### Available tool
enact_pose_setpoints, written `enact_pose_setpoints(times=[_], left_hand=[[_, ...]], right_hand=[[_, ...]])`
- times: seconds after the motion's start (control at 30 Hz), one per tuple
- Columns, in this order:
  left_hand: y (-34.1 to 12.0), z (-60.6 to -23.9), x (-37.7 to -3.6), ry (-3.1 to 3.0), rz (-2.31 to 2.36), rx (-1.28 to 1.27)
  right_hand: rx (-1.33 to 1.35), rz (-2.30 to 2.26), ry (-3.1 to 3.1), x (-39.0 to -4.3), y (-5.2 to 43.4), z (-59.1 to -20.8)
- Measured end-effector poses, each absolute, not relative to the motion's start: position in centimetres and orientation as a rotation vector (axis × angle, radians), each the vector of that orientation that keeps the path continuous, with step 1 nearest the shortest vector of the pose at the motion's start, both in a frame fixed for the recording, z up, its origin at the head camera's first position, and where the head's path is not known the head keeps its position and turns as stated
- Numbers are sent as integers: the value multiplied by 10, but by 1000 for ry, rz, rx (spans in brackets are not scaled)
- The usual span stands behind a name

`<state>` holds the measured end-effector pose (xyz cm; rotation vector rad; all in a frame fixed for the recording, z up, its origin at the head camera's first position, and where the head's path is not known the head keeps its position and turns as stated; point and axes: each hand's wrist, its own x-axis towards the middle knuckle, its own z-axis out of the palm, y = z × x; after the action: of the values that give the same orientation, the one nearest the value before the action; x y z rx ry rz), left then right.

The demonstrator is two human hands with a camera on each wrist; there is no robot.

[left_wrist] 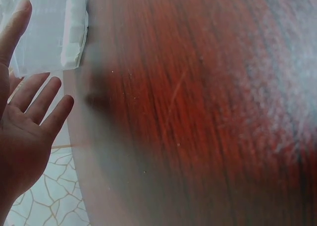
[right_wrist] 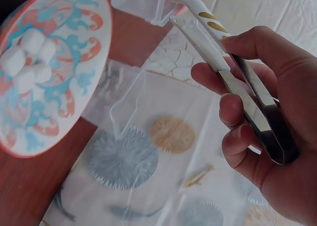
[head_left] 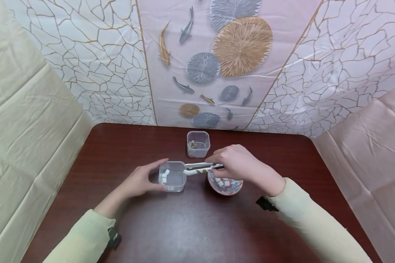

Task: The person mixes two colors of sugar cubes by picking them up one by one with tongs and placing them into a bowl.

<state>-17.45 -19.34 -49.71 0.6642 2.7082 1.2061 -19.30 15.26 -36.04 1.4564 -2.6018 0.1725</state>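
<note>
My left hand holds a clear plastic container by its left side, thumb near and index finger far. Its other fingers stretch out straight in the left wrist view. White cubes lie along the container's left wall. The right hand grips a pair of tongs with white, gold-patterned tips, which point left at the container's right rim. Those tips stand slightly apart with nothing between them. Below the right hand, a red-and-blue patterned dish holds several more white cubes; the hand hides its far edge.
A second clear container with small tan pieces stands behind, near the table's back edge. The dark red-brown table meets a patterned cloth backdrop, with pale cloth walls at both sides.
</note>
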Motion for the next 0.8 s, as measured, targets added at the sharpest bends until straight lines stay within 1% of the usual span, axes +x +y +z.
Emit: enact_pose_setpoints(times=[0.43, 0.8], left_hand=[[-193, -496, -177, 2738, 1159, 684], [-194, -494, -176, 2732, 1179, 709]], right_hand=[[1498, -7, -2677, -202, 110, -369], [1509, -92, -2623, -207, 91, -379]])
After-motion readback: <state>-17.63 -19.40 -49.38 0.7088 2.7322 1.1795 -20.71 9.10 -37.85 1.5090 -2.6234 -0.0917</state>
